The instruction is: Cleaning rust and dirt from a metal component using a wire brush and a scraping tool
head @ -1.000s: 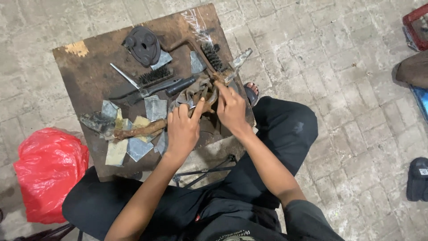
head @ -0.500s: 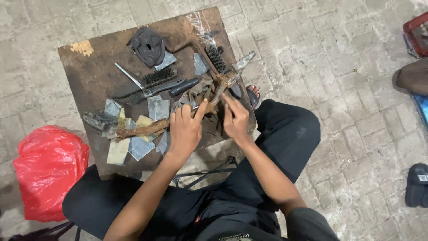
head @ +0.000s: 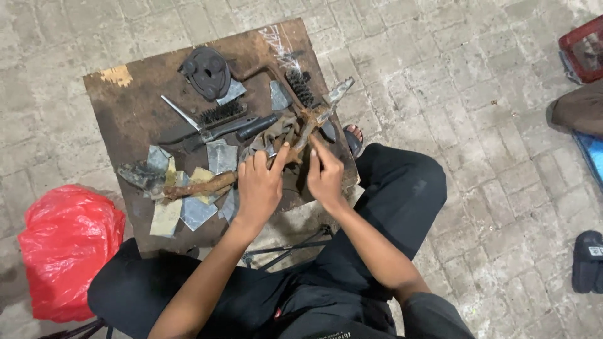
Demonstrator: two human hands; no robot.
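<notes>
Wire brushes (head: 221, 113) and metal scraps (head: 221, 156) crowd the board (head: 125, 110)

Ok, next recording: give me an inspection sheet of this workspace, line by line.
Surface: worn brown wooden board on a paved brick floor.
Job's things: rusty metal tool lying across the board's near edge.
Clutter: wire brushes, dark round metal part, sandpaper scraps, second rusty tool.
Grippers: left hand and right hand both gripping the rusty metal tool.
Cables: nothing seen.
Surroundings: red plastic bag left, red crate and black sandal right.
</notes>
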